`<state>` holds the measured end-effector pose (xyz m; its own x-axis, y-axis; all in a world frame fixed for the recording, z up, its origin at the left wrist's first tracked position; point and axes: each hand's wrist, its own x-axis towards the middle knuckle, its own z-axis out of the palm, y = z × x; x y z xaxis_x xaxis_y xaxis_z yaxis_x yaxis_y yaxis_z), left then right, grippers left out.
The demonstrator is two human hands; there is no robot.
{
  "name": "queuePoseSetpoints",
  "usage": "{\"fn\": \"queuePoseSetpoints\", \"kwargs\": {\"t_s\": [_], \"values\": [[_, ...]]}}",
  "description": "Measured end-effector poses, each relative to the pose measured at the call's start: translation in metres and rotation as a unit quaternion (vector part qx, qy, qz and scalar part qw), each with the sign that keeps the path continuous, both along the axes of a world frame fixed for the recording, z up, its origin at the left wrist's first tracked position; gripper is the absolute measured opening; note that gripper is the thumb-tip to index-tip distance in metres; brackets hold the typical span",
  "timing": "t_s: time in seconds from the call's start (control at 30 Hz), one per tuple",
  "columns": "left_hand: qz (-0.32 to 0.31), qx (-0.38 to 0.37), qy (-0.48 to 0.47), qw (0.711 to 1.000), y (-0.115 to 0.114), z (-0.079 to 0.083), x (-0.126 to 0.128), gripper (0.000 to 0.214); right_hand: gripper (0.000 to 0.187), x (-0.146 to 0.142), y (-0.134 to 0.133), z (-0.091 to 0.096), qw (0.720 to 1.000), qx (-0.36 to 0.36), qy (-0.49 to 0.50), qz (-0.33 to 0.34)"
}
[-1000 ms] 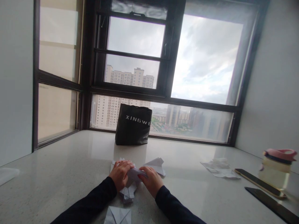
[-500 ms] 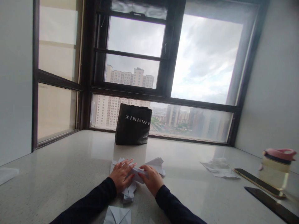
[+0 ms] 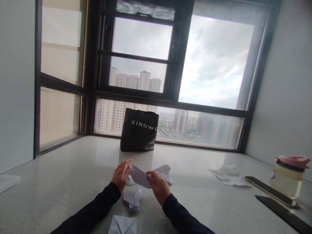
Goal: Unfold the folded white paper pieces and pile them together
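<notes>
A folded sheet of white paper is held up off the counter between my two hands. My right hand pinches its right end between thumb and fingers. At its left end is my left hand, fingers curled in against the paper's edge with one fingertip sticking out; the thumb is hidden. Just below the paper lies a folded paper piece, several layers thick. Nearer to me is a square folded paper with diagonal creases. Behind my right hand rests another folded paper, partly covered.
A black bag with white lettering stands by the window. To the right are crumpled paper, a phone, a dark flat object and a bottle with a pink lid. A whitish object lies at the left edge.
The folded paper has been lifted and tilted, showing a broader face. My left hand has gone from lying flat over it to its left end, uncovering the paper piece below.
</notes>
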<state>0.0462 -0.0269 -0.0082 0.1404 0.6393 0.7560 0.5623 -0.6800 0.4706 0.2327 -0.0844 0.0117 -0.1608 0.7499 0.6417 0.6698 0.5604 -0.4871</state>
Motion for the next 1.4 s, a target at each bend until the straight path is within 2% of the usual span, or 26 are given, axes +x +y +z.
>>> {"fn": "queuePoseSetpoints", "kwargs": {"t_s": [0.1,0.27,0.53,0.7,0.9,0.97,1.03,1.17,1.27,1.4], "values": [[-0.067,-0.068,-0.074,0.993,0.001,-0.002,0.001,0.033,0.018,0.001,0.002,-0.001,0.999,0.006,0.036,0.001],[-0.173,-0.2,-0.129,0.956,-0.01,0.0,0.009,0.037,0.018,0.001,0.004,-0.002,0.999,0.009,0.042,-0.006],[-0.184,-0.265,-0.188,0.928,-0.016,0.009,0.012,0.024,0.011,0.003,-0.001,0.006,0.995,0.074,-0.012,-0.067],[-0.237,-0.275,-0.202,0.91,-0.021,0.011,0.013,0.032,0.005,-0.001,-0.001,-0.001,0.993,0.009,-0.092,-0.071],[-0.25,-0.278,-0.172,0.911,-0.023,0.011,0.014,0.023,0.005,0.001,0.008,-0.008,0.992,-0.075,-0.09,-0.048],[-0.239,-0.267,-0.138,0.923,-0.024,0.011,0.012,0.023,0.006,0.002,0.009,-0.007,0.992,-0.07,-0.098,-0.041],[-0.218,-0.223,-0.101,0.945,-0.025,0.013,0.009,0.029,0.006,0.002,0.008,-0.005,0.99,-0.053,-0.123,-0.043],[-0.14,-0.041,0.018,0.989,-0.031,0.021,0.005,0.035,0.006,-0.001,0.003,-0.002,0.979,-0.015,-0.194,-0.064],[-0.095,0.064,0.164,0.98,-0.038,0.026,0.008,0.029,0.006,-0.004,0.0,0.0,0.969,0.026,-0.235,-0.073],[-0.034,0.092,0.309,0.946,-0.039,0.026,0.013,0.023,0.008,-0.006,-0.003,0.002,0.961,0.074,-0.26,-0.059]]}}
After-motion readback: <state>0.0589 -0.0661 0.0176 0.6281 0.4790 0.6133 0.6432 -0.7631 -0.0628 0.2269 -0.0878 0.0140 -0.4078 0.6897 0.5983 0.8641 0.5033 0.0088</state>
